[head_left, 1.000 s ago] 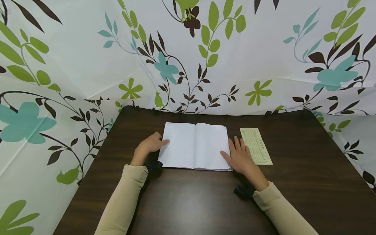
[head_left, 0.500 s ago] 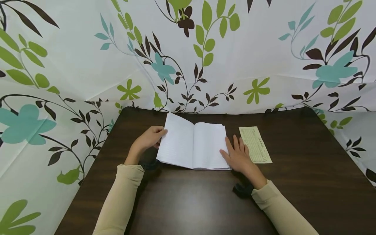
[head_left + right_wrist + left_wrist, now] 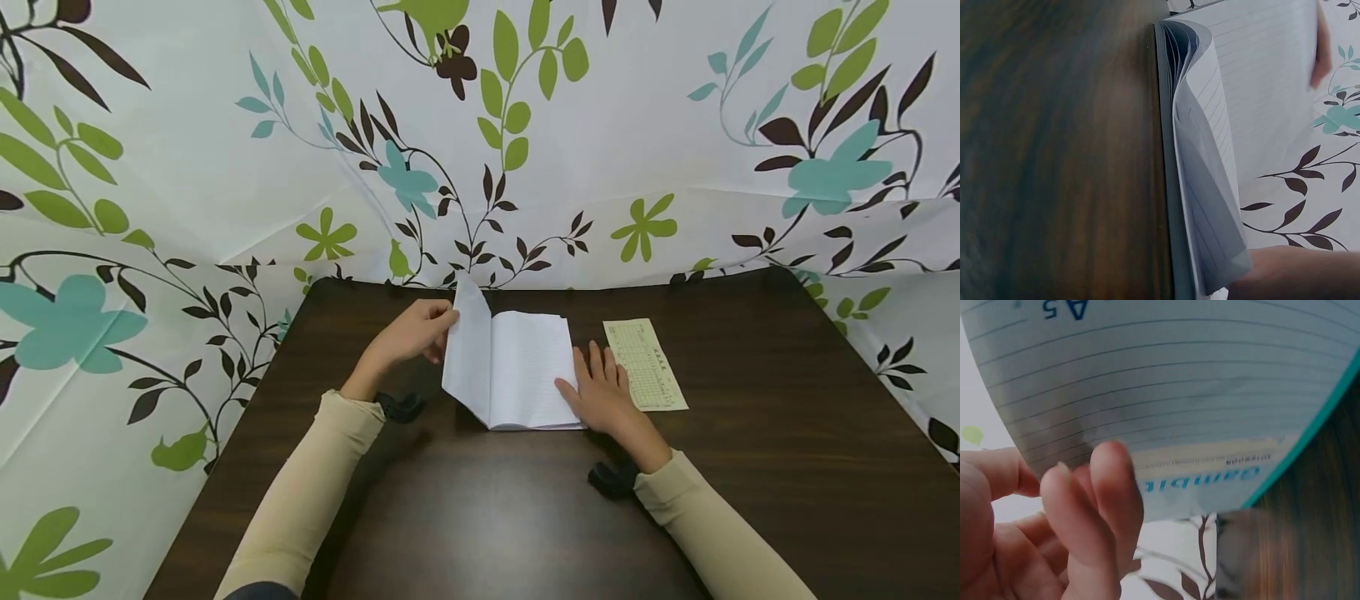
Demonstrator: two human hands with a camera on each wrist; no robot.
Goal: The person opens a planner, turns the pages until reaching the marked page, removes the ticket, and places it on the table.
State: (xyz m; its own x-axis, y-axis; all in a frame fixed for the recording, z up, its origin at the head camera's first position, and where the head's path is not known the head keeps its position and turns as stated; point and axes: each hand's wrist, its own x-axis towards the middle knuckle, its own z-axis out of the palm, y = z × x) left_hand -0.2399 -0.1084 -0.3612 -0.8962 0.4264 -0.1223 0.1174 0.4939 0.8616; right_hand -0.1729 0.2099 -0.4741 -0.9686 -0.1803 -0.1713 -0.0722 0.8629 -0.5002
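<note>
An open notebook (image 3: 528, 367) with white ruled pages lies on the dark table. Its left side is lifted almost upright, and my left hand (image 3: 416, 333) pinches that side's outer edge. In the left wrist view the outer face of the notebook cover (image 3: 1210, 394) shows lines, printed lettering and a teal spine edge; the left hand (image 3: 1079, 519) has thumb and fingers at its corner. My right hand (image 3: 603, 392) rests flat, fingers spread, along the right page's outer edge. The right wrist view shows curled page edges (image 3: 1204, 169) beside part of the right hand (image 3: 1291, 272).
A pale yellow printed sheet (image 3: 645, 364) lies just right of the notebook, close by the right hand. The dark wooden table (image 3: 480, 517) ends at a leaf-patterned white cloth (image 3: 247, 183) behind and at the sides. Black straps (image 3: 615, 481) sit at the wrists.
The notebook's left side has risen from lying flat to nearly upright, swinging rightward with my left hand, which now pinches its edge. The right hand has stayed on the right page.
</note>
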